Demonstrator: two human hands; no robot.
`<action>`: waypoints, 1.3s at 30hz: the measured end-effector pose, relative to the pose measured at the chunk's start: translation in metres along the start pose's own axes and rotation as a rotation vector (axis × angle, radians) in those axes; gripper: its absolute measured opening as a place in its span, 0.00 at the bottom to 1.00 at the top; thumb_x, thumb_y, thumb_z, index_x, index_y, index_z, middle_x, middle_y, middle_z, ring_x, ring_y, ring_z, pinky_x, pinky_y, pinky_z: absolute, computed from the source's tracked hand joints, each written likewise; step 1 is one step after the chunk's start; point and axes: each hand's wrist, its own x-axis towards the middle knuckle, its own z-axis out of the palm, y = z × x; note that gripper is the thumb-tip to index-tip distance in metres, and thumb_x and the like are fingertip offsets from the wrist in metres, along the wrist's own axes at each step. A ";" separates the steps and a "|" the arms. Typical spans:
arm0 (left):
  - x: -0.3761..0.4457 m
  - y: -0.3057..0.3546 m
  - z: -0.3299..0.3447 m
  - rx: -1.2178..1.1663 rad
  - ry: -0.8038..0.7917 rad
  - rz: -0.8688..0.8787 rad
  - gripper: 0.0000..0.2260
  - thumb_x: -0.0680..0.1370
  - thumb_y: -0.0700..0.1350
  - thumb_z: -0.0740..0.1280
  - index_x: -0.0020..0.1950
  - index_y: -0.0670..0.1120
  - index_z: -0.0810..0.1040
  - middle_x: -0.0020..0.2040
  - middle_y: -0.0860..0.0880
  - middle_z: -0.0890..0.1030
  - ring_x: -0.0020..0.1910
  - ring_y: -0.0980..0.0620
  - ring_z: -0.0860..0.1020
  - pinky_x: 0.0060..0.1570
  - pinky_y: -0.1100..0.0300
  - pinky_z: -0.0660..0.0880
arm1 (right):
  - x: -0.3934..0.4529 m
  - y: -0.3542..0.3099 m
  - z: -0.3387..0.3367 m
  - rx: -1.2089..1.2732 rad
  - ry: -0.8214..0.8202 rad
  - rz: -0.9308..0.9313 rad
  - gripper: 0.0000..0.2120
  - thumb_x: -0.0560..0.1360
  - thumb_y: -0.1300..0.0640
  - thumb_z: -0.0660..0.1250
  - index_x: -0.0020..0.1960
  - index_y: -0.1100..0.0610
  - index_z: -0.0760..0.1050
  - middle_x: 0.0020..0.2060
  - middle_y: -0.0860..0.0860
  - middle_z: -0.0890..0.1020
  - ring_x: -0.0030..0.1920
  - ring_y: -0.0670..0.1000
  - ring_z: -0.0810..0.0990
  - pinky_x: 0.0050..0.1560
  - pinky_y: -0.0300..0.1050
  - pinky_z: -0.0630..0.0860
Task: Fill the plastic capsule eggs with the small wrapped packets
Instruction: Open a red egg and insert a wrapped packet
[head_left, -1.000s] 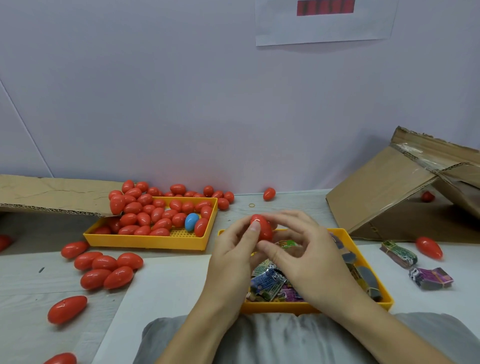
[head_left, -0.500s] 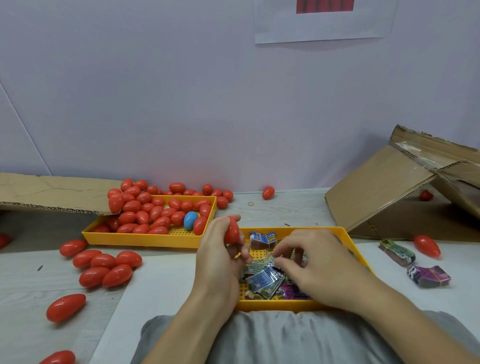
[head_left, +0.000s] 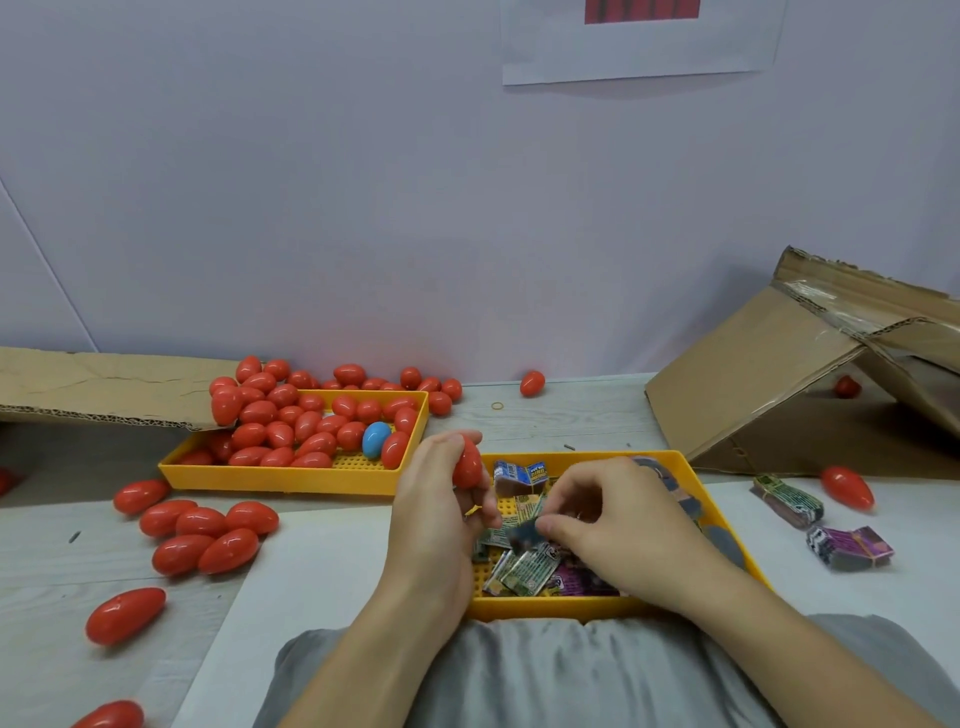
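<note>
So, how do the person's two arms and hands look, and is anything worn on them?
Both forearms are bare up to the bottom edge of the picture: no sleeve, watch or bracelet shows. The left hand and the right hand wear no gloves. The fingernails that show are short and unpainted. Whether a ring is worn cannot be told from this view. Below the arms lies grey cloth, probably the person's clothing.

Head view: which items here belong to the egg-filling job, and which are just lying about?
Job: red plastic egg in left hand; small wrapped packet pinched by right hand; yellow packet tray.
Lying about: brown cardboard box; small rubber band.
</note>
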 end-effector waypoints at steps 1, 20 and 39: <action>0.000 0.000 0.000 -0.004 -0.005 0.004 0.08 0.81 0.41 0.61 0.51 0.42 0.79 0.29 0.48 0.74 0.25 0.52 0.71 0.26 0.60 0.71 | 0.001 0.001 -0.001 0.041 0.027 0.006 0.08 0.72 0.53 0.76 0.36 0.48 0.81 0.33 0.43 0.83 0.38 0.40 0.79 0.36 0.32 0.73; -0.004 0.001 -0.004 0.122 -0.186 0.026 0.18 0.74 0.36 0.53 0.29 0.44 0.76 0.29 0.43 0.72 0.19 0.50 0.65 0.23 0.66 0.61 | 0.004 -0.001 -0.001 0.332 0.240 -0.021 0.07 0.76 0.56 0.72 0.44 0.45 0.84 0.32 0.33 0.83 0.34 0.35 0.80 0.33 0.27 0.71; -0.006 -0.004 -0.002 0.380 -0.190 0.252 0.05 0.76 0.39 0.72 0.42 0.38 0.83 0.21 0.52 0.71 0.18 0.56 0.65 0.20 0.65 0.62 | 0.002 -0.007 -0.004 0.641 0.038 -0.021 0.05 0.78 0.57 0.69 0.45 0.54 0.83 0.30 0.51 0.84 0.30 0.44 0.80 0.30 0.35 0.74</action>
